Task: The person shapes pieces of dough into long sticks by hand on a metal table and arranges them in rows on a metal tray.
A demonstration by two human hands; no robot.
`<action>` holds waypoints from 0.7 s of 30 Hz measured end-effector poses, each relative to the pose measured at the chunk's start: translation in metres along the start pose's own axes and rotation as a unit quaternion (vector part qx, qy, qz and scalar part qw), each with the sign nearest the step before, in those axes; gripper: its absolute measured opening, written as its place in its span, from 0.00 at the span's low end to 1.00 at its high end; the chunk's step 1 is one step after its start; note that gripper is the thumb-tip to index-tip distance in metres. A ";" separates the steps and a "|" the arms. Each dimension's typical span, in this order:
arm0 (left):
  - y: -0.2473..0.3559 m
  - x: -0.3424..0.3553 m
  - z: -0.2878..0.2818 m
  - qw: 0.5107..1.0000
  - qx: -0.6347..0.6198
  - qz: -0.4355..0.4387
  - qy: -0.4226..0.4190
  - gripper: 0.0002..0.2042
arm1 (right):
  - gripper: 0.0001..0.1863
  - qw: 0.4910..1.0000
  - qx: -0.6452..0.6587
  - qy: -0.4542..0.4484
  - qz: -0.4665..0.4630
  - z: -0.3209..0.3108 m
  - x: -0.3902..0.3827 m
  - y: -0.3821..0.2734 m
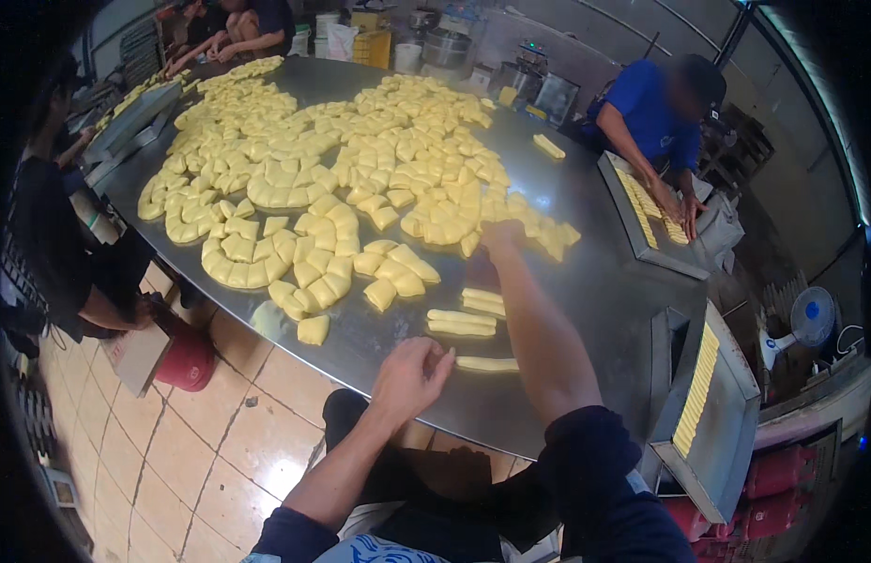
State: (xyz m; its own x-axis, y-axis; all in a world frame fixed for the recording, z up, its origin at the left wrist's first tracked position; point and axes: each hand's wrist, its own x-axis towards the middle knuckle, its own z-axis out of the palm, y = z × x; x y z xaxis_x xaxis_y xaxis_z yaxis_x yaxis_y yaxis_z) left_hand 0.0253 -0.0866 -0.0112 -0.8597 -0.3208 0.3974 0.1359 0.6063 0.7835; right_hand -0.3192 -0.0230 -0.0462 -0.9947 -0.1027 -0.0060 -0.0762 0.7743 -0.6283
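My left hand is over the near edge of the steel table, its fingers curled in. Its fingertips are close to the left end of a rolled dough stick; whether they hold anything is hidden. My right arm stretches forward across the table. At its end my right hand is at the edge of the pile of cut yellow dough pieces, its fingers blurred and out of clear sight. Between my hands lie more dough sticks, side by side in pairs.
At right a metal tray with a row of dough sticks leans over the table edge. Across from it, a person in blue handles sticks in another tray. Other people work at the left and far left. A fan stands right.
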 end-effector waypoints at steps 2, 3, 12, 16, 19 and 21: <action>0.000 0.000 -0.001 0.999 -0.004 -0.030 -0.026 0.11 | 0.10 0.996 -0.078 0.026 -0.019 0.000 -0.002 0.005; -0.001 -0.001 -0.001 0.999 -0.009 -0.029 -0.016 0.11 | 0.10 0.988 -0.109 -0.012 -0.105 -0.011 -0.007 0.014; -0.003 -0.003 0.003 1.000 0.002 -0.027 -0.013 0.12 | 0.09 0.901 0.434 0.011 0.016 -0.154 -0.183 0.067; 0.013 -0.014 0.012 0.992 -0.056 0.086 0.070 0.19 | 0.07 0.860 0.509 -0.044 0.000 -0.166 -0.274 0.056; 0.043 -0.029 0.037 0.920 -0.343 -0.176 -0.073 0.21 | 0.06 0.837 0.539 -0.089 0.032 -0.147 -0.319 0.049; 0.058 -0.032 0.047 0.855 -0.441 -0.252 -0.108 0.20 | 0.08 0.863 0.494 -0.108 -0.011 -0.143 -0.335 0.050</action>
State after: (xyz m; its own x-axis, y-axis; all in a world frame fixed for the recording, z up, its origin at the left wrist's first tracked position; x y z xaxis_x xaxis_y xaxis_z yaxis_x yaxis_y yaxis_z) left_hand 0.0371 -0.0068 -0.0008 -0.9765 -0.1796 -0.1188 -0.0415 -0.3845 0.9222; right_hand 0.0003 0.1389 0.0357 -0.9497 -0.3065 -0.0640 0.1076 -0.1274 -0.9860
